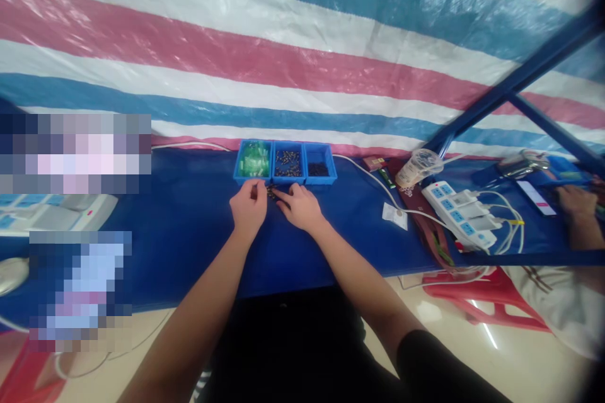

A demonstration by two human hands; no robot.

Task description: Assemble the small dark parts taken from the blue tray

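Observation:
My left hand (249, 206) is closed, thumb and fingertips pinched together just in front of the blue bins; whatever is between them is too small to make out. My right hand (302, 206) is beside it, index finger stretched toward a few small dark and brass-coloured pieces (271, 192) and thumb apart from it. Behind the hands stand three joined blue bins. The left bin (236, 167) holds a green bag and small pale pieces, the middle bin (289, 181) small brass-coloured metal parts, the right bin (321, 154) small black parts.
On the blue table (189, 220), a plastic cup (418, 168), white power strip (458, 214), small white packet (394, 216) and cables lie to the right. Beyond a blue metal frame (510, 91) are a phone (536, 197) and another person's hand (576, 201).

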